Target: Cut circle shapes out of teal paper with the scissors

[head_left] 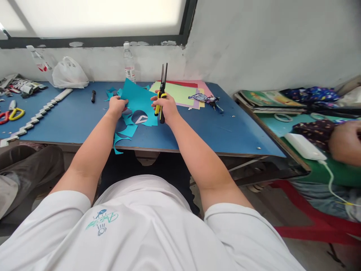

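My left hand [117, 106] pinches the left edge of a teal sheet of paper [134, 95], which is tilted up off the table. In my right hand [167, 107] is a pair of scissors [163, 81] with black and yellow handles. The narrow dark blades point up and away from me, slightly parted and clear of the paper. Below the sheet lie cut teal scraps [128, 131] with curved edges, one hanging over the table's front edge. A round opening near the sheet's lower part shows the table and something white behind it.
Coloured paper sheets [183, 94] lie at the back, with a keyring bundle [204, 98] on them. A bottle [128, 62], white plastic bag [69, 73], black marker [93, 96], folded paper strip [42, 112] and red-yellow scissors [12, 113] are leftward. At right are another person's arm [345, 143] and a white power strip [305, 146].
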The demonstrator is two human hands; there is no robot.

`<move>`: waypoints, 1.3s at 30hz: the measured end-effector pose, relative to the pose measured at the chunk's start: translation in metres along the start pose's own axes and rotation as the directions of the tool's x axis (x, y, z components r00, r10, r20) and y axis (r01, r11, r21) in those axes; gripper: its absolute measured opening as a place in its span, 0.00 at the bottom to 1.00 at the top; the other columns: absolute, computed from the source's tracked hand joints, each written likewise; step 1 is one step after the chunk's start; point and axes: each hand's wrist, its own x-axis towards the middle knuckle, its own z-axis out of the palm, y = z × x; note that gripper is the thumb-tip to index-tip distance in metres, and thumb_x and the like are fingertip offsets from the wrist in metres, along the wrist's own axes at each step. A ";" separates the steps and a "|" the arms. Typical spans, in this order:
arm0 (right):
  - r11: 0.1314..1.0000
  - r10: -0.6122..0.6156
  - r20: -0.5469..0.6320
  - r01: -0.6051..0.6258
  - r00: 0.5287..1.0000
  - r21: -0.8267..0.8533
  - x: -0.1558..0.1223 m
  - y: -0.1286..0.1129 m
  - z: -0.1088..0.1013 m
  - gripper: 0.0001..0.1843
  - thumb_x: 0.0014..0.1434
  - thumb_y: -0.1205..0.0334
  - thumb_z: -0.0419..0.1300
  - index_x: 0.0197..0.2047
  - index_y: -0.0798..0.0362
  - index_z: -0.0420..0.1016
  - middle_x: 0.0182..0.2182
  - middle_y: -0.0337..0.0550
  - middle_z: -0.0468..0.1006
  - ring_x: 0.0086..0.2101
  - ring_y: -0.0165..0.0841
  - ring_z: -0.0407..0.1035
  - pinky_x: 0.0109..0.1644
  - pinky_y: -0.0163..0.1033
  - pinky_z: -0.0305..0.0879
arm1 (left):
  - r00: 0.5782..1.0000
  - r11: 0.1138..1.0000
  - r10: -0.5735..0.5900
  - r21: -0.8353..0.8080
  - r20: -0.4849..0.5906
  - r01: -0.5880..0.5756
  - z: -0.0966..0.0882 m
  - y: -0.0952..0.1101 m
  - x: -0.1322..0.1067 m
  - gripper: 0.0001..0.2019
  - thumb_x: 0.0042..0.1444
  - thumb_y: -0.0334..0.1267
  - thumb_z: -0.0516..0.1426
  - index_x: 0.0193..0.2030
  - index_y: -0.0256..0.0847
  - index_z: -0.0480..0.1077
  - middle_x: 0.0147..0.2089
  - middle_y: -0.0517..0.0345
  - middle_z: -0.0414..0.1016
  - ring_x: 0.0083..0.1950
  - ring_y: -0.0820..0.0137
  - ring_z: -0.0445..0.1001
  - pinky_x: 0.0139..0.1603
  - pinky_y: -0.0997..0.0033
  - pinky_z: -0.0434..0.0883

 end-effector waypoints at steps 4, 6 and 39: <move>1.000 -0.016 0.126 0.015 0.992 0.009 -0.007 -0.003 0.003 0.31 0.44 0.59 0.76 0.53 0.45 0.81 0.44 0.40 0.87 0.43 0.39 0.80 0.50 0.48 0.77 | 0.996 0.998 0.005 -0.060 -0.094 -0.011 0.006 0.009 0.000 0.18 0.57 0.32 0.81 0.40 0.47 0.76 0.44 0.58 0.86 0.58 0.61 0.89 0.60 0.64 0.91; 1.000 -0.017 0.179 0.018 0.984 -0.005 -0.010 -0.002 0.003 0.29 0.44 0.58 0.77 0.52 0.46 0.82 0.44 0.41 0.87 0.42 0.40 0.80 0.50 0.49 0.78 | 0.996 0.995 0.008 -0.098 -0.091 -0.017 0.009 0.013 -0.002 0.17 0.60 0.32 0.79 0.46 0.48 0.77 0.51 0.57 0.88 0.65 0.61 0.88 0.66 0.63 0.92; 0.992 -0.017 0.069 0.026 0.997 -0.127 -0.002 0.007 -0.001 0.27 0.42 0.57 0.77 0.47 0.44 0.80 0.37 0.36 0.79 0.38 0.37 0.74 0.42 0.46 0.74 | 0.942 0.985 0.156 -0.115 0.296 -0.127 0.030 0.025 -0.057 0.36 0.42 0.46 0.86 0.59 0.47 0.85 0.64 0.45 0.92 0.75 0.37 0.87 0.72 0.42 0.90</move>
